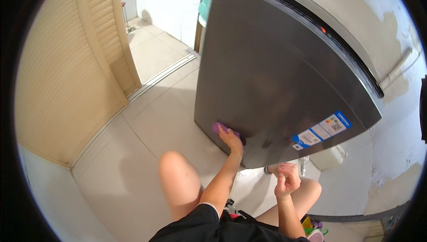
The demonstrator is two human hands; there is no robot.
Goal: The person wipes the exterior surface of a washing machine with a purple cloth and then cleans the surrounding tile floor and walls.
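- My left hand (pixel 232 141) has the purple cloth (pixel 218 127) pinned under partly extended fingers, against the lower front of the dark grey appliance (pixel 271 68).
- My right hand (pixel 289 179) hangs near the right knee (pixel 313 189), below the label (pixel 322 130), its fingers curled in; I cannot tell whether they enclose anything.

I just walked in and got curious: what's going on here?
A person's left hand presses a purple cloth against the lower part of a large, dark grey, boxy appliance. The right hand, loosely curled, is over the bent right leg, apart from the appliance, with nothing visible in it. A blue and white label is on the appliance's lower right.
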